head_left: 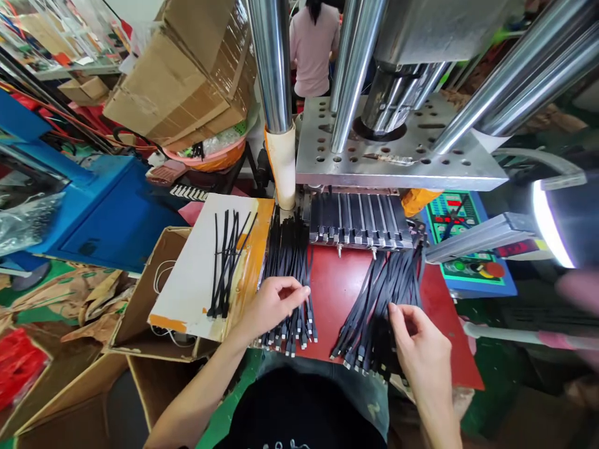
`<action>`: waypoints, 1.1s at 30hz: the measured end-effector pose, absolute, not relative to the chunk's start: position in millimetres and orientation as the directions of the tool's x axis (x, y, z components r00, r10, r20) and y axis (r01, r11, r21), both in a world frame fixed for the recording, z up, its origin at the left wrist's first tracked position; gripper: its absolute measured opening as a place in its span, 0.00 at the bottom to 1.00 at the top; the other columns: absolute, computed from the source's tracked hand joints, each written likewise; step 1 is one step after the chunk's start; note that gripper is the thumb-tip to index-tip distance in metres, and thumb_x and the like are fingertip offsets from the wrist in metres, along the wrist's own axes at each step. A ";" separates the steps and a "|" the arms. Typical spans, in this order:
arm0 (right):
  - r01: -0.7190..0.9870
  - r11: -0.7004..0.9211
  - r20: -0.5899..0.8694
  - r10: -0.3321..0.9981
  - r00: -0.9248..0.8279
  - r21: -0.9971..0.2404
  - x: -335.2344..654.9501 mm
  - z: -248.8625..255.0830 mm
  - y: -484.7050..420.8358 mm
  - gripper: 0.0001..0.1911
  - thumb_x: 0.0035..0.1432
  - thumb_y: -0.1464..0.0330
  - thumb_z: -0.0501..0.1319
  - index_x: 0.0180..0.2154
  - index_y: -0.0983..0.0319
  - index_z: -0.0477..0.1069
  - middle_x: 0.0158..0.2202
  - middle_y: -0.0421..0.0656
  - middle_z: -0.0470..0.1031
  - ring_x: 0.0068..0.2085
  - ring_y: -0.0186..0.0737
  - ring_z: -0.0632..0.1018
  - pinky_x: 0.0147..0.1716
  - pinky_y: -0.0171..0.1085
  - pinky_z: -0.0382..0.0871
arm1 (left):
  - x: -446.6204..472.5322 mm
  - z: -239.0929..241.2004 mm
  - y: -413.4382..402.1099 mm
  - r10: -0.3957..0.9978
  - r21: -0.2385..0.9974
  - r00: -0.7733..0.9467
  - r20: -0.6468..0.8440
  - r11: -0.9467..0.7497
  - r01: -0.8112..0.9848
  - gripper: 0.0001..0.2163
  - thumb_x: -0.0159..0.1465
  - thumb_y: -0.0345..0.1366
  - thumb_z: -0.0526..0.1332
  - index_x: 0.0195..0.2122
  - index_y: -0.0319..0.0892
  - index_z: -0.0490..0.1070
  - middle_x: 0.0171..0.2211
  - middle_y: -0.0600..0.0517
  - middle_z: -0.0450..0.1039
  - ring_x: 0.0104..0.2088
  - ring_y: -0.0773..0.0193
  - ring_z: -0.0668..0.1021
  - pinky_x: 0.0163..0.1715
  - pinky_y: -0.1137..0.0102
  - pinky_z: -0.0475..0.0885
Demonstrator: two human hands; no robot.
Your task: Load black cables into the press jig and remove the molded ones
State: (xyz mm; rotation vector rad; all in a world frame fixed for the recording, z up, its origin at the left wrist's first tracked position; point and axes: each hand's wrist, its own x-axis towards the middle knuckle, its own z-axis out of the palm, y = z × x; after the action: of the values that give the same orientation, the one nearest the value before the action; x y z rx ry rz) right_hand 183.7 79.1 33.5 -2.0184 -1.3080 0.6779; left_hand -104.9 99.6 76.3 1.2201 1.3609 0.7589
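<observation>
My left hand is over the left bundle of short black USB cables, its thumb and forefinger pinched together; anything between them is too small to make out. At the right pile of black USB cables, my right hand pinches at the cables with thumb and forefinger. The metal plugs of both groups point toward me on the red board. Behind them, a slotted metal mold holds several black cables side by side under the press plate.
A few black cables lie on a white board at left, above an open cardboard box. Steel press columns rise ahead. A control panel and a bright lamp stand right. Another person is in the background.
</observation>
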 end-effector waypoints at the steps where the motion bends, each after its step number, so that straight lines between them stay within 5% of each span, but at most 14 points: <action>1: 0.551 -0.278 -0.078 0.930 0.358 -0.787 180.2 37.4 76.0 0.38 0.58 0.29 0.59 0.30 0.58 0.77 0.24 0.43 0.77 0.23 0.42 0.74 0.25 0.40 0.67 | -95.5 76.8 94.8 0.917 0.931 0.191 -0.350 0.318 0.177 0.20 0.66 0.53 0.67 0.28 0.42 0.74 0.22 0.57 0.70 0.21 0.70 0.69 0.24 0.73 0.64; 4: 0.387 -0.137 -0.045 0.970 0.237 -0.912 163.0 46.3 58.0 0.28 0.65 0.41 0.66 0.32 0.59 0.77 0.25 0.42 0.79 0.23 0.40 0.76 0.22 0.36 0.69 | -62.5 71.4 81.0 0.842 0.891 0.314 -0.438 0.453 0.029 0.24 0.63 0.60 0.70 0.30 0.40 0.78 0.19 0.56 0.69 0.18 0.69 0.69 0.20 0.73 0.64; 9: 0.314 0.135 0.102 0.988 -0.119 -0.940 140.6 47.9 23.9 0.11 0.72 0.59 0.66 0.38 0.58 0.77 0.27 0.39 0.80 0.26 0.37 0.80 0.28 0.32 0.76 | -31.1 53.9 68.1 0.858 0.839 0.240 -0.453 0.502 -0.209 0.33 0.56 0.70 0.71 0.31 0.37 0.81 0.18 0.55 0.69 0.17 0.71 0.67 0.19 0.73 0.64; 14: 0.291 -0.044 -0.173 0.884 -0.434 -0.956 149.6 56.5 33.8 0.17 0.68 0.55 0.71 0.33 0.58 0.75 0.27 0.37 0.77 0.27 0.37 0.77 0.30 0.33 0.74 | -42.1 51.8 48.0 0.902 0.919 0.231 -0.365 0.389 -0.063 0.26 0.63 0.61 0.71 0.26 0.40 0.78 0.21 0.55 0.69 0.21 0.69 0.68 0.23 0.71 0.64; 18: 0.184 -0.217 -0.266 0.911 -0.315 -0.959 137.7 59.2 58.9 0.28 0.67 0.43 0.67 0.29 0.59 0.73 0.24 0.36 0.68 0.25 0.35 0.68 0.23 0.33 0.66 | -49.2 42.7 26.3 0.950 0.969 0.229 -0.214 0.177 0.175 0.18 0.65 0.45 0.69 0.22 0.43 0.75 0.22 0.53 0.71 0.25 0.66 0.70 0.29 0.69 0.66; 22: 0.087 -0.235 -0.243 0.965 -0.096 -0.968 117.3 51.5 70.6 0.31 0.68 0.41 0.65 0.26 0.58 0.67 0.22 0.34 0.59 0.23 0.33 0.61 0.21 0.33 0.60 | -55.6 41.5 26.7 0.917 0.941 0.263 -0.299 0.238 0.238 0.09 0.64 0.39 0.69 0.29 0.42 0.80 0.28 0.51 0.77 0.27 0.66 0.74 0.31 0.70 0.70; 27: 0.163 -0.059 -0.086 0.984 -0.158 -0.985 114.7 49.1 62.6 0.29 0.72 0.46 0.63 0.24 0.59 0.68 0.24 0.37 0.64 0.25 0.35 0.65 0.24 0.34 0.63 | -66.0 80.6 75.3 0.961 0.976 0.213 -0.177 0.143 0.165 0.16 0.66 0.45 0.73 0.49 0.40 0.83 0.46 0.45 0.81 0.35 0.63 0.80 0.35 0.70 0.75; 33: 0.188 0.124 0.094 0.983 -0.160 -0.974 114.1 52.2 55.9 0.25 0.77 0.57 0.61 0.26 0.59 0.73 0.28 0.41 0.73 0.30 0.37 0.74 0.32 0.33 0.72 | -67.2 107.0 122.3 0.905 0.992 0.425 -0.022 -0.031 0.118 0.21 0.72 0.54 0.68 0.33 0.39 0.85 0.37 0.45 0.82 0.39 0.59 0.82 0.44 0.66 0.75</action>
State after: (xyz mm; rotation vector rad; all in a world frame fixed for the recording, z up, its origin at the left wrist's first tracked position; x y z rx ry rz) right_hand 114.1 55.9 52.2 -1.1940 -1.5185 1.1350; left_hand -67.2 122.3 107.0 1.4770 0.9588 0.8202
